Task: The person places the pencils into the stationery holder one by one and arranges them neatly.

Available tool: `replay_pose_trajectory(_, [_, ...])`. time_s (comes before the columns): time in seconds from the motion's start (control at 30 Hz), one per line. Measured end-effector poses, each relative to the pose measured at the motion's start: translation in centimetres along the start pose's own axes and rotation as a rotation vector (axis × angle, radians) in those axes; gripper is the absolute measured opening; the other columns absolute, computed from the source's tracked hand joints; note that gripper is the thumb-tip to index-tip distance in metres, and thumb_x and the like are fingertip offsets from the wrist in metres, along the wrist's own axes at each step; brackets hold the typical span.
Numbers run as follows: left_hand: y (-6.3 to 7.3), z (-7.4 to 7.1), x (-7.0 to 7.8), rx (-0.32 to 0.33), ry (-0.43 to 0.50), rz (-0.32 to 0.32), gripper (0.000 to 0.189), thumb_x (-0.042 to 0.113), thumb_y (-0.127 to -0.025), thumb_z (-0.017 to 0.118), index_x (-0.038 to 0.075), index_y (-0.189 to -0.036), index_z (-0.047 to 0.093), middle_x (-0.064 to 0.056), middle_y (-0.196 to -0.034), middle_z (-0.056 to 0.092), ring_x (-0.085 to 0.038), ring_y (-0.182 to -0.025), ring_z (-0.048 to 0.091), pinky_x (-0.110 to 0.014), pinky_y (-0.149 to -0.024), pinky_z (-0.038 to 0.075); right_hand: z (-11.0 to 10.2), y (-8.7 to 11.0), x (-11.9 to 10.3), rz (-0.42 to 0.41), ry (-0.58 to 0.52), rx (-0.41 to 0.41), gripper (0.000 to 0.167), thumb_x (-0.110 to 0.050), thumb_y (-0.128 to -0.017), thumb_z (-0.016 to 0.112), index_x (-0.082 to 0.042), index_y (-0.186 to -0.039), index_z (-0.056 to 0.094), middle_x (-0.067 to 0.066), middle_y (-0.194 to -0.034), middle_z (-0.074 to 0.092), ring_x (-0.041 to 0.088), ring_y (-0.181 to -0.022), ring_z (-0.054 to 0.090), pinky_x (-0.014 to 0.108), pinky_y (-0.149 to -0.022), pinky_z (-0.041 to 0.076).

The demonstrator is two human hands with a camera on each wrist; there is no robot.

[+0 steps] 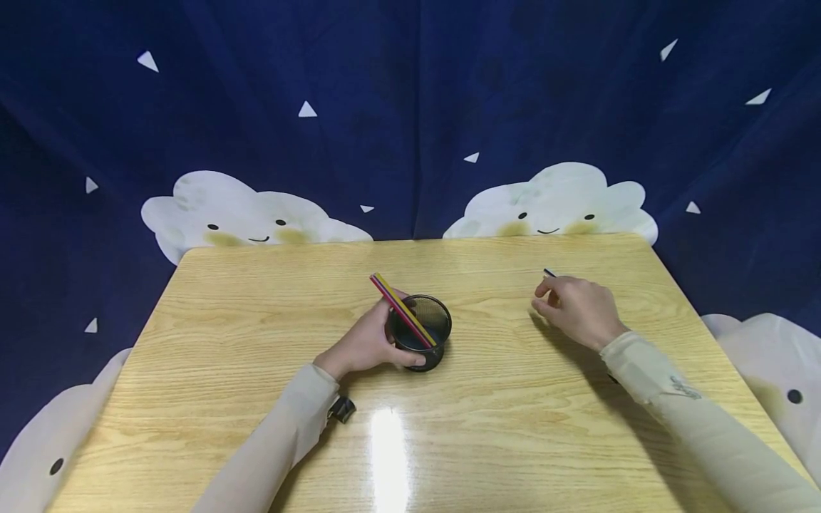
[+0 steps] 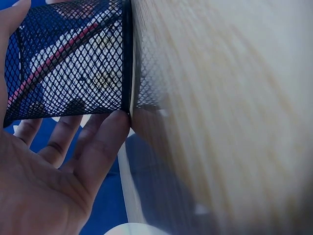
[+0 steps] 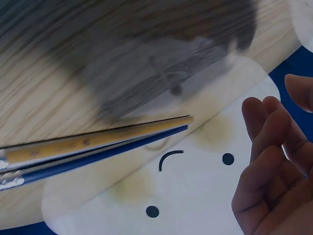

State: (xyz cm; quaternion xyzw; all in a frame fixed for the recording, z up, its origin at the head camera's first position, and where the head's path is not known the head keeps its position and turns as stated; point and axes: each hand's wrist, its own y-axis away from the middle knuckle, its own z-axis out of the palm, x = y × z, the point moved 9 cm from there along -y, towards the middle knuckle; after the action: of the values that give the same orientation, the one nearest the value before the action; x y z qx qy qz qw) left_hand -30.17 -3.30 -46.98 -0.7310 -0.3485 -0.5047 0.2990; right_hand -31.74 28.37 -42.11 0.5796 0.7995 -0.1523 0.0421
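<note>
My left hand [image 1: 365,342] grips a black mesh pen cup [image 1: 437,311] around its side, near the middle of the table. Inside the cup lean a red pencil [image 1: 399,309] and a yellow pencil [image 1: 407,309], their ends sticking out over the rim toward the far left. In the left wrist view the cup's mesh wall [image 2: 78,63] lies against my fingers, close to the tabletop. To the right, my right hand [image 1: 580,306] is above the table, fingers loosely bent and holding nothing. Near it, a yellow pencil [image 3: 107,137] and a blue pencil [image 3: 107,154] lie side by side.
The wooden table [image 1: 256,299] spreads under both hands. Behind it hangs a dark blue curtain [image 1: 359,57] with white clouds and triangles. A small black device [image 1: 342,409] is by the left sleeve. Glare shines on the near tabletop.
</note>
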Motion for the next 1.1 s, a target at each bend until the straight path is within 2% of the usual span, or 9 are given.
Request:
replay_pose_trajectory(0.23, [0.0, 0.3, -0.1, 0.0, 0.006, -0.01, 0.094, 0.008, -0.073, 0.104, 0.005, -0.148, 0.047, -0.013, -0.136, 0.067, -0.023, -0.12, 0.065, -0.035, -0.102, 0.055, -0.2, 0.7, 1.3, 0.013, 0.036, 0.0, 0.015, -0.021, -0.098, 0.079, -0.007, -0.103, 0.078, 0.0, -0.079, 0.071, 0.016, -0.06, 0.061, 0.039, -0.048, 0.046])
replay_pose_trajectory(0.4, [0.0, 0.4, -0.3, 0.002, 0.03, -0.021, 0.094, 0.008, -0.073, 0.103, 0.006, -0.148, 0.047, -0.015, -0.135, 0.067, -0.026, -0.117, 0.066, -0.037, -0.089, 0.062, -0.5, 1.1, 2.1, 0.019, 0.051, 0.01, 0.015, -0.021, -0.097, 0.08, -0.007, -0.104, 0.078, -0.002, -0.078, 0.069, 0.017, -0.06, 0.06, 0.041, -0.048, 0.046])
replay_pose_trajectory(0.53, [0.1, 0.1, -0.3, 0.015, 0.003, -0.03, 0.093, 0.009, -0.073, 0.103, 0.008, -0.148, 0.047, -0.013, -0.132, 0.068, -0.025, -0.112, 0.066, -0.035, -0.087, 0.061, -0.6, 1.3, 2.7, 0.022, 0.059, 0.021, 0.014, -0.02, -0.096, 0.081, -0.008, -0.103, 0.079, -0.002, -0.077, 0.068, 0.017, -0.06, 0.058, 0.042, -0.048, 0.044])
replay_pose_trajectory(0.73, [0.2, 0.0, -0.4, 0.011, 0.03, -0.04, 0.093, 0.007, -0.073, 0.103, 0.008, -0.147, 0.047, -0.015, -0.129, 0.068, -0.026, -0.105, 0.069, -0.042, -0.072, 0.065, -0.8, 1.4, 3.6, 0.035, 0.085, 0.039, 0.014, -0.02, -0.095, 0.082, -0.008, -0.101, 0.078, -0.004, -0.072, 0.063, 0.017, -0.055, 0.053, 0.039, -0.045, 0.039])
replay_pose_trajectory(0.83, [0.1, 0.0, -0.3, 0.009, 0.027, -0.041, 0.092, 0.007, -0.073, 0.103, 0.008, -0.147, 0.047, -0.014, -0.13, 0.068, -0.025, -0.107, 0.069, -0.042, -0.075, 0.065, -0.9, 1.5, 4.1, 0.047, 0.099, 0.039, 0.016, -0.02, -0.095, 0.082, -0.006, -0.102, 0.077, -0.002, -0.071, 0.063, 0.019, -0.055, 0.054, 0.041, -0.045, 0.039])
replay_pose_trajectory(1.1, [-0.1, 0.1, -0.1, 0.001, 0.016, -0.017, 0.094, 0.006, -0.073, 0.103, 0.007, -0.148, 0.047, -0.012, -0.135, 0.067, -0.024, -0.12, 0.066, -0.037, -0.099, 0.058, -0.9, 1.5, 5.2, 0.077, 0.118, 0.006, 0.018, -0.017, -0.094, 0.082, -0.004, -0.105, 0.076, 0.002, -0.075, 0.068, 0.024, -0.056, 0.058, 0.043, -0.045, 0.042])
